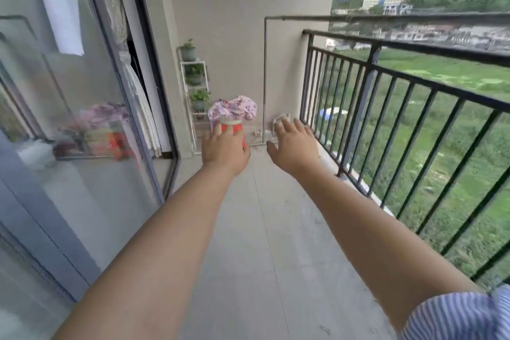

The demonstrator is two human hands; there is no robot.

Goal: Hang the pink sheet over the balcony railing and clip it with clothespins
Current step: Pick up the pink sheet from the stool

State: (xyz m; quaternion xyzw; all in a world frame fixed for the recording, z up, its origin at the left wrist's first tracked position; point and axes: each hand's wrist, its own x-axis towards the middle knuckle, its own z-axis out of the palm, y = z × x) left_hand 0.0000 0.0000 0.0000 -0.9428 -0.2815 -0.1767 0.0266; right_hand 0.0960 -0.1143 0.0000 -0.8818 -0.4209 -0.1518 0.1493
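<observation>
The pink floral sheet (233,110) lies bunched on top of a red container (234,130) at the far end of the balcony floor. Both my arms stretch forward toward it. My left hand (224,149) is in line with the red container and covers part of it, holding nothing that I can see. My right hand (293,143) is to the right with fingers spread and empty. The black metal balcony railing (414,48) runs along the right side. A small pale object (281,119) lies on the floor in the far corner; it is too blurred to identify.
A thin metal rod (386,18) runs above the railing and down the end wall. A white plant rack (195,91) with potted plants stands against the far wall. A glass sliding door (82,119) lines the left side. The grey tiled floor (276,229) runs between them.
</observation>
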